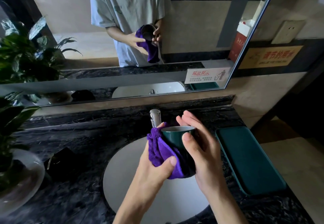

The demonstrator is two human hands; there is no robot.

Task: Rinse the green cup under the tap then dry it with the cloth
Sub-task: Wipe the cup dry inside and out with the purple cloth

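Now drying: I see the green cup (177, 137) held over the sink (122, 171).
Left hand (156, 169) pinches the purple cloth (160, 152) against it; right hand (198, 146) curls round the cup, just before the tap (155, 117).

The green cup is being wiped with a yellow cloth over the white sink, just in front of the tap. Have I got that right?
Nearly. The cloth is purple, not yellow, as the head view shows. The rest stands: the left hand presses it against the green cup, which the right hand steadies, over the white sink just in front of the tap.
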